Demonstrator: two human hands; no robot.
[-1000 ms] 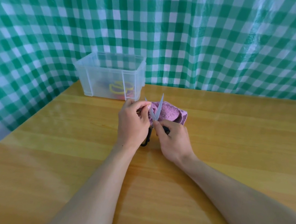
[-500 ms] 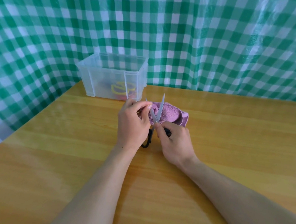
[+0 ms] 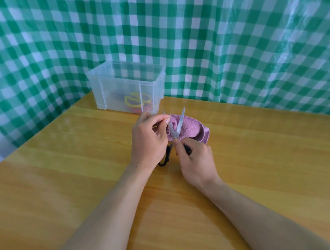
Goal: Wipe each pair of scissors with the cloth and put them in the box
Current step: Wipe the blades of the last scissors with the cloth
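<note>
The scissors point(image 3: 180, 122) were held just above the bench point(image 3: 65, 170), in front of the person and a little nearer than the clear box point(image 3: 99, 86). Their blades were spread in a narrow V so that each edge could be wiped on its own. The right hand point(image 3: 199, 161) gripped one black handle, its fingers curled tight round it, which probably steadied the tool. The left hand point(image 3: 147, 139) pinched the left blade between thumb and forefinger. Its fingers point(image 3: 159, 119) were closed on the metal, though I could not tell whether a fold of cloth point(image 3: 194, 130) lay under them. The purple cloth was bunched behind and under the blades, close at hand for the rubbing.

The long axis ran away from the person, handles nearest the body and tips toward the box and the checked sheet point(image 3: 232, 42) behind it. Other scissors point(image 3: 137, 101), with yellow and red handles, already lay inside the box, so this pair seemed among the last.
</note>
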